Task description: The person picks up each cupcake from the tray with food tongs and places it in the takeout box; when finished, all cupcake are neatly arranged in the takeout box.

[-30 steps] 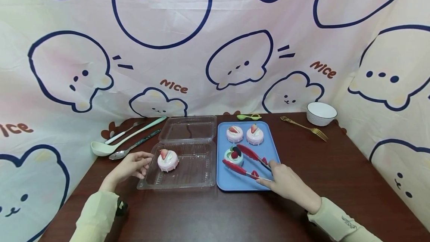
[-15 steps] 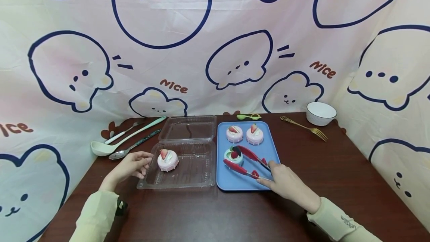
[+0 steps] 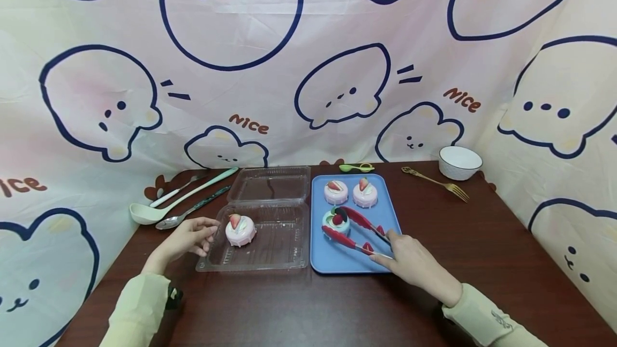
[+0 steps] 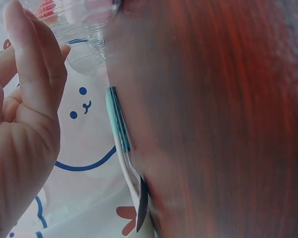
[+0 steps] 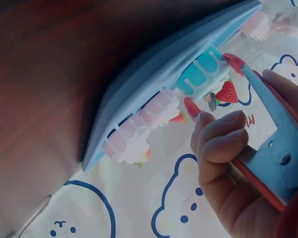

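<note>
Pale blue icing coats the berry-topped cake [image 3: 336,225], which is at the left side of the blue tray [image 3: 347,262], between the red tips of the tongs [image 3: 363,221]. Over the last second those tips have drawn slightly closer together, and the cake seems to have shifted very slightly with them. That suggests the grip is being firmed up, though the hold is probably not yet proven; whether the base has left the tray I cannot tell.

Of the hands, the right hand [image 3: 416,264] grasps the tongs by the metal arms. The left hand [image 3: 190,237] is at the left edge of the clear container [image 3: 277,241], fingers loosely bent; whether it pinches the rim or merely touches it, I cannot tell.

Behind the blue cake, two pink cakes [image 3: 365,196] stand unchanged on the tray. The strawberry-topped cake [image 3: 241,231] in the container has stayed put too. Farther out on the desk [image 3: 250,309], the gold fork [image 3: 436,182] and white bowl [image 3: 460,165] lie undisturbed.
</note>
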Demonstrator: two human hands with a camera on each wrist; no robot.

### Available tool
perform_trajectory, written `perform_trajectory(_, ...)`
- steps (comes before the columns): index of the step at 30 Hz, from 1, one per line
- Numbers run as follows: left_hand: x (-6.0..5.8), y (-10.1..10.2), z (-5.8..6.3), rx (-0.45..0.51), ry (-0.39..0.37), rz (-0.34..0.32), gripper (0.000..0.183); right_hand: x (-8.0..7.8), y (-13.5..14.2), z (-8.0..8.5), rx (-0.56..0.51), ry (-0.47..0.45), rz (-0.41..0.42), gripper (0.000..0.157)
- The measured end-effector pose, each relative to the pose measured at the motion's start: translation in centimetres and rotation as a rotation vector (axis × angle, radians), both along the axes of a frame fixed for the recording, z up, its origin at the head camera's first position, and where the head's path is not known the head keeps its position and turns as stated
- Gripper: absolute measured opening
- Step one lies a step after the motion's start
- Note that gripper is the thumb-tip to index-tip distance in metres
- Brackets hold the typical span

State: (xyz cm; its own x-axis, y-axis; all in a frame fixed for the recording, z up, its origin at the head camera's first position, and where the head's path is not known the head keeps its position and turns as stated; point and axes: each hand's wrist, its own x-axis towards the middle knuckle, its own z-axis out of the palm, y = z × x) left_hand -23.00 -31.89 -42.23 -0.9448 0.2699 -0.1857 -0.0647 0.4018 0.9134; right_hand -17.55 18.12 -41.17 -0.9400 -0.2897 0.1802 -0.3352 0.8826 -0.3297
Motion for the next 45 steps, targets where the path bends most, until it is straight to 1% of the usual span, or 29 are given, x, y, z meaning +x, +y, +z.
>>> perform_trajectory(4, 0.0, 0.0, 0.0, 0.004, -0.002, -0.003, 0.047, -0.3, 0.0, 0.6, -0.022, 0.011, -0.005, 0.05)
perform_trajectory(7, 0.0, 0.0, 0.0, 0.005, -0.001, -0.005, 0.048, -0.6, 0.0, 1.4, -0.033, 0.03, -0.005, 0.053)
perform_trajectory(11, 0.0, 0.0, 0.1, 0.007, 0.0, -0.004, 0.048, -1.0, -0.5, 2.5, -0.049, 0.06, 0.018, 0.055)
perform_trajectory(14, 0.0, -0.1, 0.1, 0.01, 0.007, -0.021, 0.048, -1.3, -1.1, 3.2, -0.069, 0.049, 0.043, 0.051)
perform_trajectory(18, 0.0, -0.1, 0.1, 0.013, 0.004, -0.021, 0.048, -1.5, -2.4, 3.7, -0.095, 0.02, 0.083, 0.047)
perform_trajectory(21, 0.1, 0.0, 0.1, 0.012, -0.005, -0.005, 0.048, -1.5, -3.5, 3.8, -0.107, 0.024, 0.127, 0.045)
perform_trajectory(26, 0.1, 0.1, 0.2, 0.01, -0.006, 0.003, 0.048, -1.5, -5.6, 3.4, -0.136, 0.055, 0.217, 0.041)
perform_trajectory(30, 0.1, 0.1, 0.2, 0.009, -0.009, 0.01, 0.047, -1.5, -7.2, 3.3, -0.146, 0.041, 0.254, 0.041)
perform_trajectory(31, 0.1, 0.1, 0.2, 0.006, -0.002, -0.001, 0.047, -1.6, -7.6, 3.3, -0.146, 0.034, 0.265, 0.042)
perform_trajectory(36, 0.2, 0.1, 0.2, 0.008, -0.001, -0.003, 0.047, -1.8, -9.5, 2.9, -0.117, -0.002, 0.345, 0.047)
perform_trajectory(41, 0.2, 0.0, 0.1, 0.009, 0.002, -0.003, 0.048, -2.2, -11.1, 2.3, -0.127, -0.072, 0.405, 0.046)
perform_trajectory(45, 0.2, 0.0, 0.2, 0.009, 0.002, -0.003, 0.048, -2.5, -12.0, 2.3, -0.133, -0.144, 0.428, 0.049)
